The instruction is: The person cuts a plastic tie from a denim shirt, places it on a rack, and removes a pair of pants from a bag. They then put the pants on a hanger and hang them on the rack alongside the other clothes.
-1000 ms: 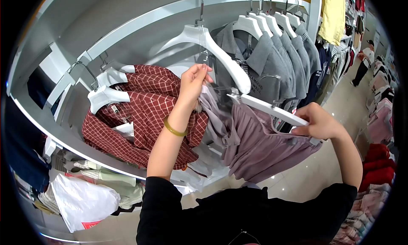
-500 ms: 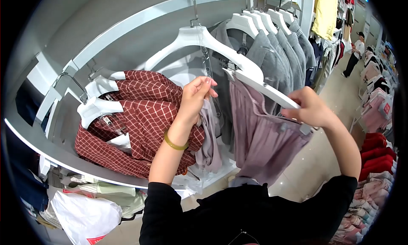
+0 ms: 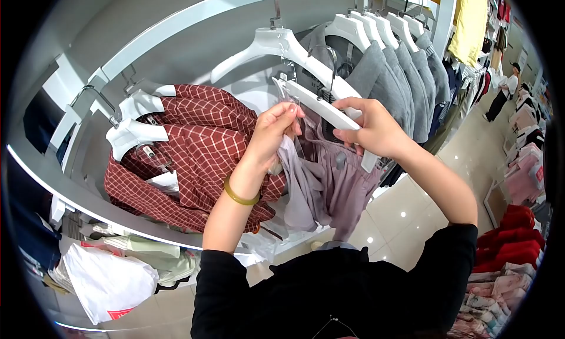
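Observation:
My right hand [image 3: 372,127] grips the end of a white hanger [image 3: 321,107], its metal hook standing upright. Mauve trousers [image 3: 347,183] hang from this hanger, below my right hand. Beside it, my left hand [image 3: 273,136] is closed in a pinch on a clear plastic strip [image 3: 288,57] that runs down from a larger white hanger [image 3: 276,44] on the rail. A paler lilac garment [image 3: 303,186] hangs just under my left hand. The tip of the trouser hanger is close to my left fingertips and overlaps the larger hanger in this view.
Red checked garments [image 3: 206,162] hang to the left on white hangers. Several grey tops [image 3: 385,80] hang at the back right of the white rail [image 3: 176,30]. A white bag [image 3: 109,280] is at lower left. Far right, a person [image 3: 506,92] stands in the aisle beside folded clothes.
My right hand has brought the hanger with the mauve trousers leftward, closer to my left hand. The trousers now bunch against the lilac garment. My left hand keeps its pinch.

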Demonstrator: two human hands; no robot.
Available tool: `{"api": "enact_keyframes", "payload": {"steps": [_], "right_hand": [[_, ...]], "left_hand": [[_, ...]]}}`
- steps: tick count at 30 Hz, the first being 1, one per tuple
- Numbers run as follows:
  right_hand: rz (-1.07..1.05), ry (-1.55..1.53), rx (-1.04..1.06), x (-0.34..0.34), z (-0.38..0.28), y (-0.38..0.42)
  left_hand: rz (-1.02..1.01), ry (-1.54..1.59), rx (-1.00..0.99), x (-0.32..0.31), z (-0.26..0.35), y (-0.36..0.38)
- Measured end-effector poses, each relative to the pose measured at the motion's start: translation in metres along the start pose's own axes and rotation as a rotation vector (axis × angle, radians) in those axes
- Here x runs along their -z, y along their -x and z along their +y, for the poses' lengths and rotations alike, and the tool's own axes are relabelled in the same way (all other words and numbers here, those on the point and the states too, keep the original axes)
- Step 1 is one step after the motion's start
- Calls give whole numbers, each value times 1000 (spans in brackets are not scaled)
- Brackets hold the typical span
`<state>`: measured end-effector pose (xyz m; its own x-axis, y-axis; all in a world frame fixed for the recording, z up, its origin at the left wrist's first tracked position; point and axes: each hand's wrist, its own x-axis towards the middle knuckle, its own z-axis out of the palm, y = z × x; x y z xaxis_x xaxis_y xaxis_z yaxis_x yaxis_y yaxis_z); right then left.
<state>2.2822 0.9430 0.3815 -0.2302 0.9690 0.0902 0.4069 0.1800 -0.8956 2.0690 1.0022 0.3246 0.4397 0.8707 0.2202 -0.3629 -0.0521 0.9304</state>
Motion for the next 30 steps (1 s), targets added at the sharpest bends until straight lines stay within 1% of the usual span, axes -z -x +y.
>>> {"api": "enact_keyframes", "payload": {"steps": [2,3,5,6,8,12,14,18,23,26,28,29,30], "right_hand": [[30,121,31,0,-5,-4],[28,121,34,0,-5,-7],[19,206,138,2,-2,-15],[17,206,141,3,1,-20],[4,278,240,4,4,-28],[-21,264,217,3,-3,-31],[-40,236,182,0,0,-35],[-82,265,187,-3,17,-42],[-148,248,182,-8,19,-48],[-178,331,182,-4,22,-50],[48,735,508,-1,28,-52],[46,733,510,-2,27,-53],[218,755,598,-3,24,-53]], "left_hand": [[14,-41,11,-2,0,-1],[17,-43,9,-3,0,-1],[37,-98,0,-5,0,-1],[40,-100,-2,-5,0,-2],[50,-118,7,-5,0,-2],[57,-151,-7,-2,-2,-4],[81,-174,-20,-3,0,-3],[84,-195,-25,2,0,-2],[89,-174,-4,4,2,1],[98,-203,-41,12,1,1],[136,-227,-40,8,0,4],[174,-252,-39,7,0,5],[138,-212,0,14,-2,6]]}}
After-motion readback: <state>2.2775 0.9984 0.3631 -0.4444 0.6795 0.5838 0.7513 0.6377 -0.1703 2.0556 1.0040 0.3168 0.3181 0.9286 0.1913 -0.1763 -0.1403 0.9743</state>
